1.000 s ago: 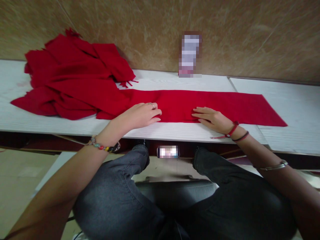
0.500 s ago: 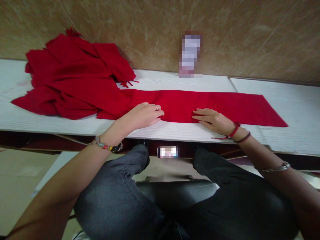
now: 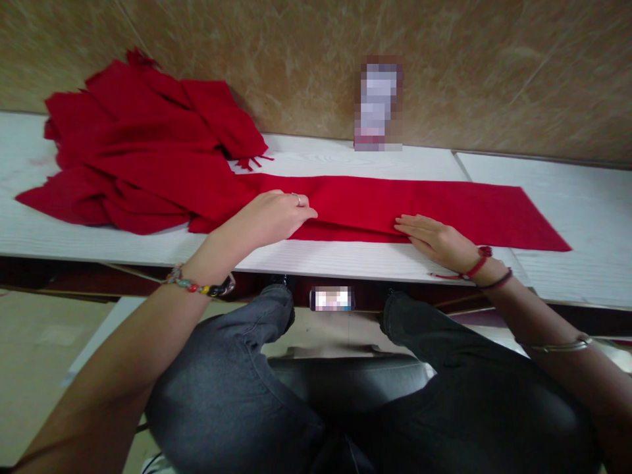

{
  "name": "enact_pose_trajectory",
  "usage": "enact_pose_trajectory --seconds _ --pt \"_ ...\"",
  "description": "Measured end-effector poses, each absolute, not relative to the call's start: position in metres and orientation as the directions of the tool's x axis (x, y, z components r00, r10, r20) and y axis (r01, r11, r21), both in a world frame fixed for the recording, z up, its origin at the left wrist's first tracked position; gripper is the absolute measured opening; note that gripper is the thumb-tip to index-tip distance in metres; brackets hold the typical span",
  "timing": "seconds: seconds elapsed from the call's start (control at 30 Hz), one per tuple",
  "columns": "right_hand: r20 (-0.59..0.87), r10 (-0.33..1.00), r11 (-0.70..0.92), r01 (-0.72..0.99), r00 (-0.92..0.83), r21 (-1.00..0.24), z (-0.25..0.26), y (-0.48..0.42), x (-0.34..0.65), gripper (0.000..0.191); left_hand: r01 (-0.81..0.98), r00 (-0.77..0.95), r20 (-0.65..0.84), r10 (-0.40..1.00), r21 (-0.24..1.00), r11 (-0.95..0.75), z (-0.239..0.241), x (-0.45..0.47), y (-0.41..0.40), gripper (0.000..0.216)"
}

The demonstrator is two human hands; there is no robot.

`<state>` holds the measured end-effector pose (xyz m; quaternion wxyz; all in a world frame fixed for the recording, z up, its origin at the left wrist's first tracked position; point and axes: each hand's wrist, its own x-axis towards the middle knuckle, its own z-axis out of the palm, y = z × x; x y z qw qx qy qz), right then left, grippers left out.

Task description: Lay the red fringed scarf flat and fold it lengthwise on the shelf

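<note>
A red fringed scarf (image 3: 365, 197) lies along the white tabletop, its right part spread in a flat folded strip and its left part bunched in a loose heap. My left hand (image 3: 279, 214) pinches the top layer near the front edge and holds it a little raised, so a lower layer shows beneath. My right hand (image 3: 437, 238) rests on the strip's front edge, fingers stretched out and lying flat. The left fingertips' exact hold is partly hidden.
Behind the white table (image 3: 345, 257) stands a brown marbled wall (image 3: 276, 59). A blurred upright item (image 3: 378, 105) leans there. A seam crosses the tabletop at right. Below the front edge are a blurred phone-like object (image 3: 332, 299) and my legs (image 3: 232, 368).
My left hand has moved slightly back and left, lifting the scarf's top layer off the layer below. My right hand has slid a little to the right.
</note>
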<state>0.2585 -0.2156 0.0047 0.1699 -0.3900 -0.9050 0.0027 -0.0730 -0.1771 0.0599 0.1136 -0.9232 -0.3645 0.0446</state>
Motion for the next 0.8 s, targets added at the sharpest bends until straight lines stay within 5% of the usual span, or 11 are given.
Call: enact_pose_trajectory --seconds 0.6,0.8 --pt "0.255 0.673 0.739 0.645 -0.695 -0.192 0.003 -0.215 0.266 0.034 0.586 0.755 -0.157 0.636 -0.274 -0.763 0.051 -0.077 -0.176 0.034" --pt "0.202 0.66 0.751 0.624 -0.724 -0.214 0.004 -0.216 0.268 0.036 0.624 0.772 -0.002 0.636 -0.186 -0.759 0.048 -0.064 -0.18 0.031"
